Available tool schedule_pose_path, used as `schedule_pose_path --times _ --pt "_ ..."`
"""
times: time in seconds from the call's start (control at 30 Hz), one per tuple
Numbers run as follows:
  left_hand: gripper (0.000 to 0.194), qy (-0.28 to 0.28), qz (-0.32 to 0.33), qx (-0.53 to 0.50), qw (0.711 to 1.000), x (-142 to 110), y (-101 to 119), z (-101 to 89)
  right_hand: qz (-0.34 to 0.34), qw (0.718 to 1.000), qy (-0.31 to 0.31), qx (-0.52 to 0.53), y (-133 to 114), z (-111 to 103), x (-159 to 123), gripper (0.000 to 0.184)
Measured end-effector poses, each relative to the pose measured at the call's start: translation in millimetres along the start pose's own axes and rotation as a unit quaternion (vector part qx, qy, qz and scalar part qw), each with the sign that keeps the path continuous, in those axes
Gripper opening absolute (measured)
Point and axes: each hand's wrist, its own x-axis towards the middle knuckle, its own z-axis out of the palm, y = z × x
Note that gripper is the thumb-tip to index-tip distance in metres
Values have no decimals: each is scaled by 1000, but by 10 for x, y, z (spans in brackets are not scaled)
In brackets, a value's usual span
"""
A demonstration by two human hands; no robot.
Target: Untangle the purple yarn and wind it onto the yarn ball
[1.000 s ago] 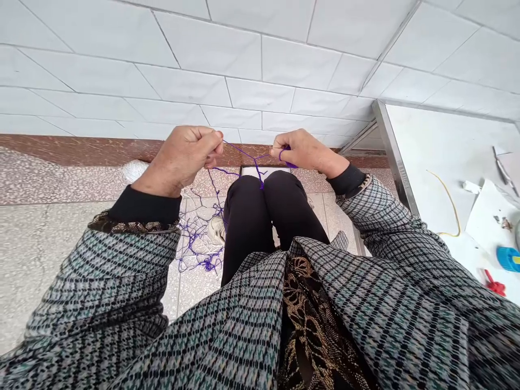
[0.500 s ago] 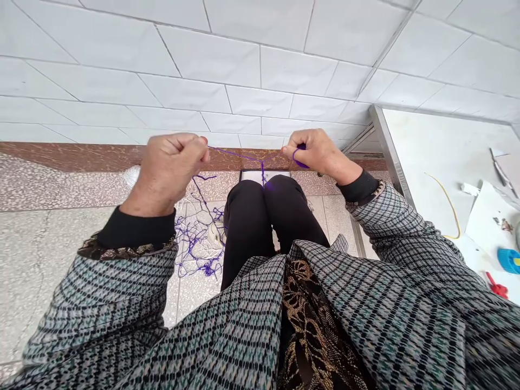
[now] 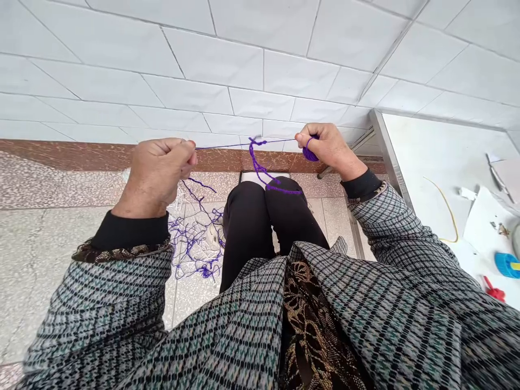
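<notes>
A purple yarn strand (image 3: 227,145) is stretched taut between my two hands, above my knees. My left hand (image 3: 156,168) is closed in a fist on one end of it, with more purple yarn hanging below the fist. My right hand (image 3: 325,146) pinches the other end and also holds a small purple yarn ball (image 3: 311,153) against its fingers. From the middle of the taut strand dangles a tangled loop of yarn (image 3: 260,167), its lower ends at my right knee. On the floor to the left lies a loose heap of purple and white yarn (image 3: 199,244).
A white table (image 3: 426,157) with a metal edge stands on the right. It bears a yellow cord (image 3: 452,214), a blue round object (image 3: 507,264), a red object (image 3: 493,290) and papers. A white tiled wall (image 3: 244,65) rises ahead.
My hands have moved farther apart, pulling the strand straighter. The tangled loop in its middle has risen and swung out, and now hangs spread above my knees.
</notes>
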Motion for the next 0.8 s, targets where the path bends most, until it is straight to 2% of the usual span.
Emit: schedule_pose_path --times 0.2,0.33,0.43,0.53,0.6,0.67,0.73,0.8 --pt "25 -33 -15 -16 999 -28 -132 18 20 1000 9 7 147 77 47 29" --pt "28 -59 -15 -17 998 -190 -274 -14 35 999 -11 20 217 143 -124 20" --pt "30 -128 -18 33 991 -364 -417 -84 46 997 -49 32 321 166 -352 19" --pt "36 -229 -62 126 963 -527 -606 -124 53 994 -94 28 526 121 -590 19" --pt "40 -262 -92 179 944 -614 -757 -116 96 989 -114 19 704 56 -720 17" --pt "40 -278 -112 219 929 -685 -916 -107 171 979 -112 12 884 -12 -816 15" --pt "40 -289 -136 238 917 -739 -1072 -141 245 965 -85 17 1034 -56 -878 16" --pt "42 -282 -161 232 917 -770 -1221 -255 298 952 -37 59 1133 -63 -913 22"
